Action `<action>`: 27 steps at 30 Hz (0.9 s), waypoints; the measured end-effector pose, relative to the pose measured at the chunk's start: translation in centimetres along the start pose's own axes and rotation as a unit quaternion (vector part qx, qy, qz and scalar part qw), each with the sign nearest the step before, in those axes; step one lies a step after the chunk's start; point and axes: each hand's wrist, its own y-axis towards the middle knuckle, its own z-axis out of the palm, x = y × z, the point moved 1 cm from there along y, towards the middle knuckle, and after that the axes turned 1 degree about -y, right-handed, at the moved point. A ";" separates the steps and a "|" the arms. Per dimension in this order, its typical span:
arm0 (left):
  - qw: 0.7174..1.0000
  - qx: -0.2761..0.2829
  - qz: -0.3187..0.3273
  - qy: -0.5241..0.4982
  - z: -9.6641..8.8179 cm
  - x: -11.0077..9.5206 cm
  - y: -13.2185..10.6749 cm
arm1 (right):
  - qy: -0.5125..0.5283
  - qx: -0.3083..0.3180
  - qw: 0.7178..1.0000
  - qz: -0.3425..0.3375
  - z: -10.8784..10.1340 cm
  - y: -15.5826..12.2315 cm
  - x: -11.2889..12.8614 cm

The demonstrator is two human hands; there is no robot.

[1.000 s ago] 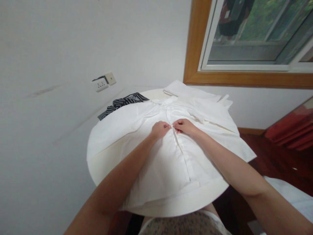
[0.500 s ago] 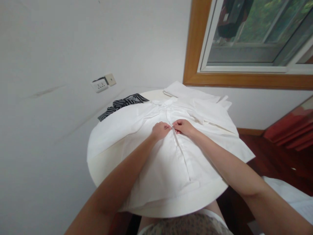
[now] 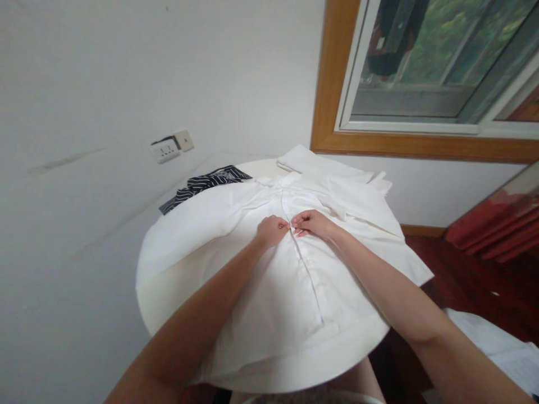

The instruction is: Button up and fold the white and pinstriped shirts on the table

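Note:
A white shirt lies spread front side up, its collar toward the wall and its hem toward me. Its front placket runs down the middle, with a gap between the two edges below my hands. My left hand pinches one placket edge at mid-chest. Right beside it, my right hand pinches the other edge, fingertips nearly touching those of the left. Any button between the fingers is too small to make out. One sleeve stretches out to the left, the other lies to the right.
The shirt rests on a round cream table against the wall. A black-and-white striped cloth is bunched at its far left edge. Folded white fabric lies at the back. More white cloth shows low on the right, near a red curtain.
Both hands stay at the same spot on the placket, with small finger movements only. The view has shifted slightly, so the scene sits a little lower and further left.

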 end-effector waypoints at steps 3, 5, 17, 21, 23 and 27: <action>1.000 -0.009 0.009 0.006 0.1 0.2 0.0 | -0.053 -0.021 0.998 -0.012 0.4 0.2 -0.2; 1.000 -0.009 0.011 0.005 0.1 0.4 -0.1 | -0.103 -0.036 0.994 -0.029 0.6 0.2 -0.4; 0.999 0.003 -0.005 0.048 0.1 -0.1 0.2 | -0.361 -0.140 0.911 -0.140 1.9 -0.3 -0.4; 0.997 -0.046 -0.017 0.058 0.6 -0.4 -0.2 | -0.393 -0.158 0.897 -0.125 2.3 -0.5 0.0; 0.996 -0.061 -0.024 0.054 0.7 -0.5 -0.4 | -0.397 -0.162 0.896 -0.117 2.4 -0.7 0.1; 0.996 -0.069 -0.023 0.042 0.9 -0.4 -0.5 | -0.425 -0.169 0.882 -0.112 2.7 -0.9 0.4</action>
